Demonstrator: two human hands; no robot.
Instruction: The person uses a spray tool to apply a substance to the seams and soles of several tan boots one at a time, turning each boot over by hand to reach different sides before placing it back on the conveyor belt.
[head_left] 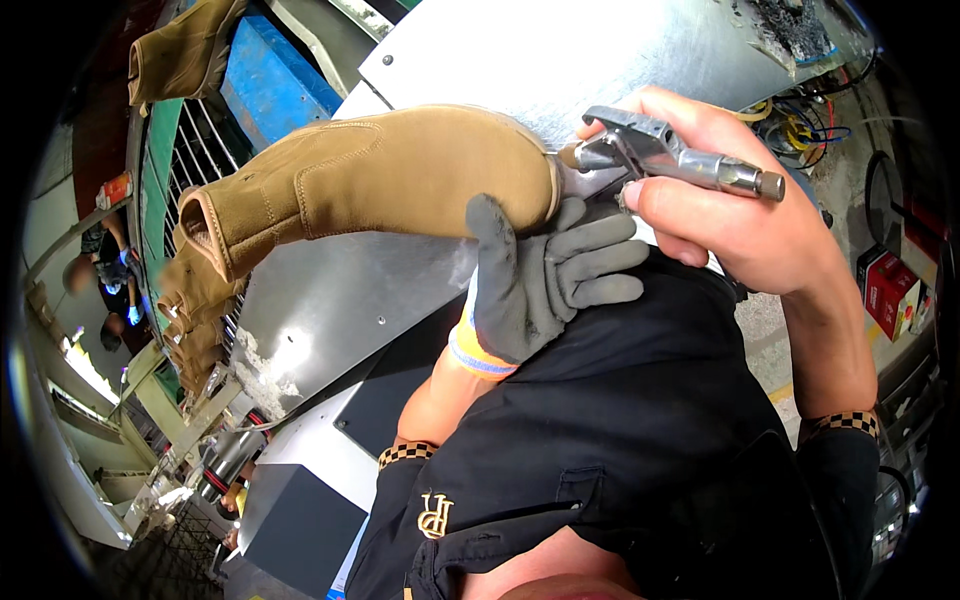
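Observation:
A tan suede ankle boot [400, 175] lies across the middle of the view, its toe to the right and its open shaft to the left. My left hand [540, 270], in a grey-palmed work glove, cradles the toe from the near side. Its thumb presses on the upper and the index finger passes behind the toe, while the other fingers stretch out to the right. Bare, my right hand [740, 200] is wrapped round a small metal spray gun [665, 155]. The gun's nozzle points left, close to the toe's edge. Whether they touch is hard to tell.
Beneath the boot is a metal worktop [340, 290] with dried residue. More tan boots [200, 330] hang or stand at the left, another boot [185, 55] at the upper left near a blue bin [275, 80]. Loose wires [800, 130] and a red box [890, 290] are at right.

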